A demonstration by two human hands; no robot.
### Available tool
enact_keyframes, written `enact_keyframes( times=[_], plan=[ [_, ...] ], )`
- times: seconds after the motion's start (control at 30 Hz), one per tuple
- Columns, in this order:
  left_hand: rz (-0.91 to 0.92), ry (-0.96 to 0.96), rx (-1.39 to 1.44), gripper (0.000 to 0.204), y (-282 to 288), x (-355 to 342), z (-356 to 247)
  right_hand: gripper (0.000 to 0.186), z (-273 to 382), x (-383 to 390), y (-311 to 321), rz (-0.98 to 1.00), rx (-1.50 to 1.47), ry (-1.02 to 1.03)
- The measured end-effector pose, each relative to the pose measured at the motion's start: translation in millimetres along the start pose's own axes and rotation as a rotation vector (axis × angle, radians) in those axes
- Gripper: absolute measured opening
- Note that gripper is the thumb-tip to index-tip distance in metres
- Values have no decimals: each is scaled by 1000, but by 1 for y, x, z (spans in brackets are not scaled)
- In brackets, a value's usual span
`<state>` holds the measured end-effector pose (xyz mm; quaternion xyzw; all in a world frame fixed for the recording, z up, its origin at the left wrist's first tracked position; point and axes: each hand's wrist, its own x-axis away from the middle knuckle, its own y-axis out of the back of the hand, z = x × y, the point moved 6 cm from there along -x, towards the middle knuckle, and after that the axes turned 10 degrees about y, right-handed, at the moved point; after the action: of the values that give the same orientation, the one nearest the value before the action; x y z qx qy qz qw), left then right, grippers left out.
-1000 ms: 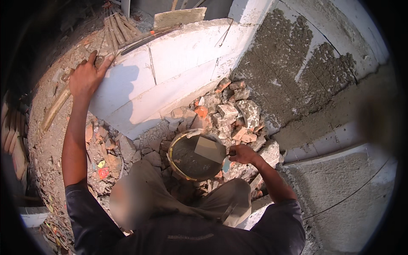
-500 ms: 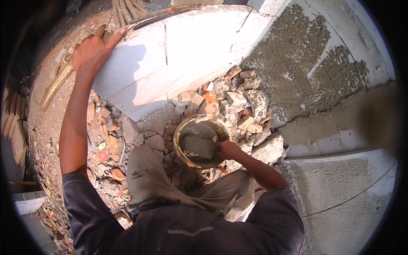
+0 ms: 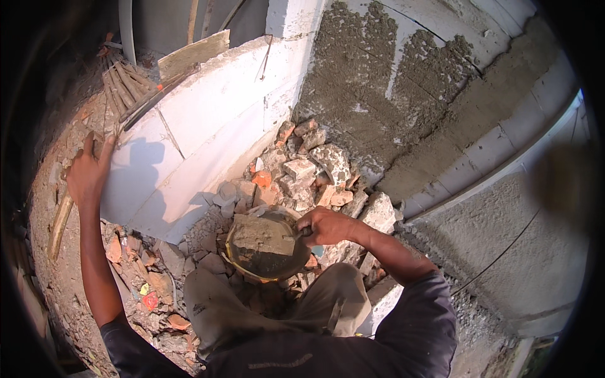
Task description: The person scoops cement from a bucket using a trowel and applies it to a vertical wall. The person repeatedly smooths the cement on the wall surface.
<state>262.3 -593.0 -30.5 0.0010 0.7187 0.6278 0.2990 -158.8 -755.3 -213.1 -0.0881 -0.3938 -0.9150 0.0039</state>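
Two bare hands are apart: the right hand [image 3: 324, 227] is closed round the handle of a trowel [image 3: 288, 244], while the left hand [image 3: 88, 170] lies with fingers spread at the near end of a white block wall [image 3: 208, 126]; whether its hidden fingertips press on anything, I cannot tell. The trowel is over the bucket [image 3: 230, 256], its blade mostly buried under a thick slab of grey mortar [image 3: 261, 232].

That slab could slide off if the wrist tips, since nothing fences it in. The bucket sits among broken bricks and rubble [image 3: 299, 169], so a knock from the trowel or a knee might rock it and spill its load; uneven footing would be the cause. Loose pieces beside it could also drop in and foul the mix.

The bucket is round, with a yellowish rim, and holds wet, darker mortar below the blade. How deep it goes is hidden. No other container shows clearly.
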Motion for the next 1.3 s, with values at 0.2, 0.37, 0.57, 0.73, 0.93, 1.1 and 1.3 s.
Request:
enact_keyframes(
  times=[0.2, 0.37, 0.57, 0.73, 0.93, 1.1, 1.3],
  plan=[
    [18, 18, 33, 76, 5, 0, -3, 32, -105, 41, 93, -285, -822, -320],
    [-16, -28, 9, 78, 10, 5, -13, 21, -211, 85, 88, -1174, -798, -598],
    [-23, -1, -40, 85, -8, -3, 4, 36, -117, 27, -5, -212, -83, -530],
    [-16, -2, -24, 91, -18, -10, 5, 25, -97, 0, -71, 278, 423, -431],
    [-58, -22, -7, 90, -16, -8, 0, 21, -131, -70, -162, 101, 398, -266],
    [83, 32, -36, 91, -17, -6, 6, 31, -132, -47, -170, 200, 205, -253],
    [-51, -95, 36, 82, -4, -1, 7, 42, -127, 4, -140, 182, 283, -302]
  ],
)
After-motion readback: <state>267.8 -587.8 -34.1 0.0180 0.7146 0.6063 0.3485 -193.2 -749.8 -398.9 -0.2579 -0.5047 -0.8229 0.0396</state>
